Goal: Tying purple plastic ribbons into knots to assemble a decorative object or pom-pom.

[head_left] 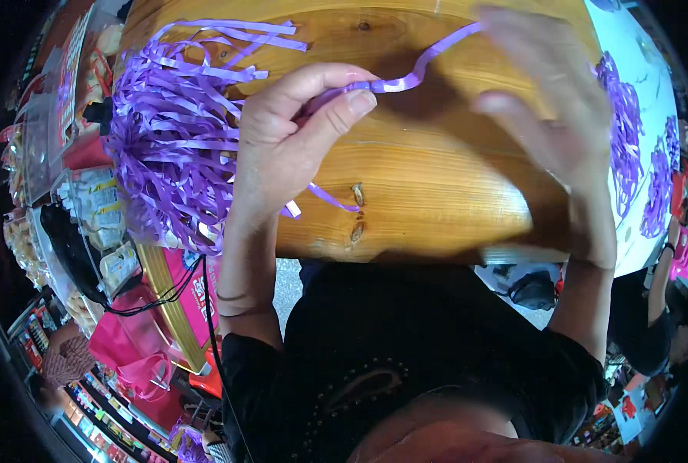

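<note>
Two hands work over a wooden table (406, 193). The left hand (282, 147) pinches a purple ribbon strip (406, 79) between thumb and forefinger; the other fingers are curled in. From the pinch the strip runs up and to the right across the table, toward the right hand (549, 108). The right hand is blurred, with the fingers spread and loose; I cannot tell if it touches the strip. A shorter tail of purple ribbon (325, 199) hangs under the left hand and lies on the wood.

Just beside the left hand, on the left part of the table, lies a big purple ribbon pompom (170, 147), with many thin strips that stick out to all sides. Some of its strips reach along the far edge of the table.

At the far left are clear plastic boxes (39, 147) with small packed goods in them; what the goods are I cannot tell. Below the table edge stands a pink bag (128, 339). On the right is a white cloth (637, 154) with more purple ribbon bunches on it.
</note>
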### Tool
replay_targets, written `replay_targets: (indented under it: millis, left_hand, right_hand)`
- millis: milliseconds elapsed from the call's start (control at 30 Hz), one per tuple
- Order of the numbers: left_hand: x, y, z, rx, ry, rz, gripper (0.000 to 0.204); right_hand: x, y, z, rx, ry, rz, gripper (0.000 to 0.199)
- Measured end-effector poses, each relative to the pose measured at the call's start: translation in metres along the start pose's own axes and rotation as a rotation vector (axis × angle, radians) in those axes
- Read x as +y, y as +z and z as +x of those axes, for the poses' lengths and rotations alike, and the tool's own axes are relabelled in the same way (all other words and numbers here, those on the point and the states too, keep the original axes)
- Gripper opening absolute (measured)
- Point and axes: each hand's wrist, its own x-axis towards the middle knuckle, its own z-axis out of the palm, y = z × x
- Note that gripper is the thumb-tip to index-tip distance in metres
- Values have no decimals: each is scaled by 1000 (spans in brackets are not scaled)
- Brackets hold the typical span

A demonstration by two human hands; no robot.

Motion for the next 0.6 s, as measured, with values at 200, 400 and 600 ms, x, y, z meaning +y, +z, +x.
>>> replay_targets:
  millis: [200,400,600]
  left_hand:
    - [7,11,-4,-61,32,-77,15]
    - [-7,-1,-5,-79,275,-10,12]
    - [-2,-53,-23,388,121,67,8]
  right_hand:
    - [-10,47,11,90,-240,59,39]
    - [-15,45,5,153,-238,66,28]
    - [17,-3,-32,35,38,-90,18]
